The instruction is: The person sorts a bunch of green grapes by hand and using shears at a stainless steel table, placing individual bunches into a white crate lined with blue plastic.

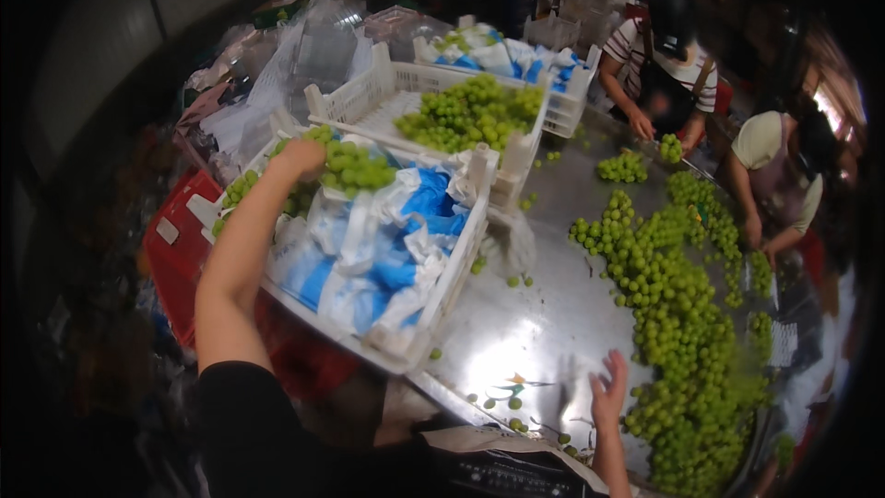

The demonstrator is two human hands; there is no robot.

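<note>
My left hand [302, 158] reaches over the back left of a white plastic crate [442, 304], its fingers closed on a bunch of green grapes [356, 167] that is blurred. Blue and white plastic wrapping [387, 242] fills much of this crate, with more grapes at its left end. My right hand [608, 391] is held above the metal table near its front edge, fingers apart, with nothing in it. A large heap of green grape bunches [671, 304] lies to its right. Small scissors [518, 384] rest on the metal table [553, 318] to its left, beside loose grapes.
A second white crate [352, 93] with grapes stands behind, and a third [577, 107] holds grapes and wrapping. Clear plastic packaging [325, 48] is piled at the back left, above a red crate [180, 242]. Two co-workers [664, 76] handle things across the table at the right.
</note>
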